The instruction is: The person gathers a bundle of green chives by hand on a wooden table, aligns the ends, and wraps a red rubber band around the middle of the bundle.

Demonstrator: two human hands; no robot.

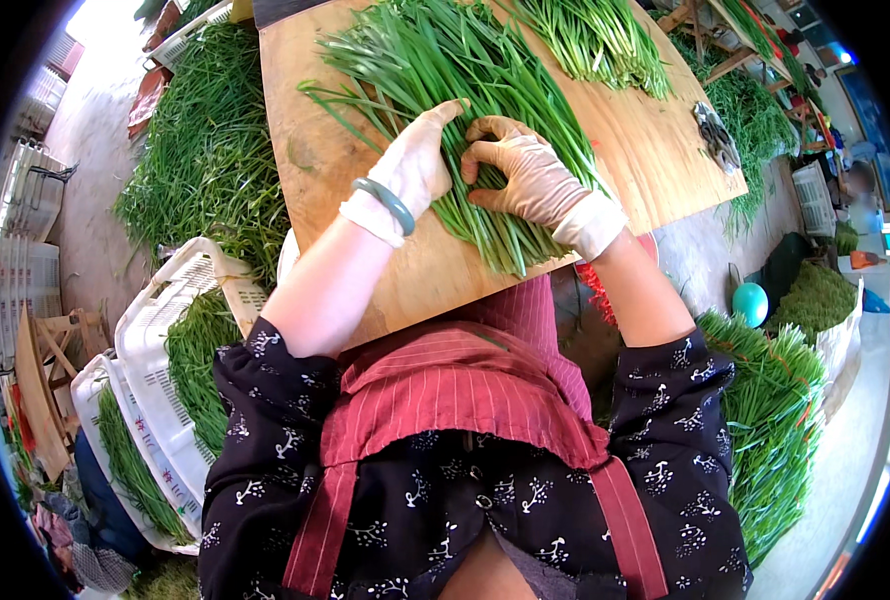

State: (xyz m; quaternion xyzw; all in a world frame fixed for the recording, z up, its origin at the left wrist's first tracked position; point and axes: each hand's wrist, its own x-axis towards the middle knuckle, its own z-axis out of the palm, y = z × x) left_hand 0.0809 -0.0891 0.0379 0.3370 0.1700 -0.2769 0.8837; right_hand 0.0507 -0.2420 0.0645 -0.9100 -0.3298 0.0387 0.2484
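Observation:
A thick bunch of garlic chives (505,90) lies slantwise on the wooden board (645,180), its pale cut ends toward me. My left hand (415,160), in a thin pale glove with a green bangle at the wrist, is closed on the left side of the bunch. Its thumb lies over the leaves and the other fingers are mostly hidden. Close by on the right, my gloved right hand (530,170) has its fingers curled into the stalks, gripping some of them. A second bunch of chives (605,45) rests farther back on the board.
Dark scissors (715,135) lie near the board's right corner. A large heap of greens (210,150) is at the left, above white plastic crates (165,345) with more greens. Stacked chives (775,430) and a teal balloon-like ball (750,303) are on the right.

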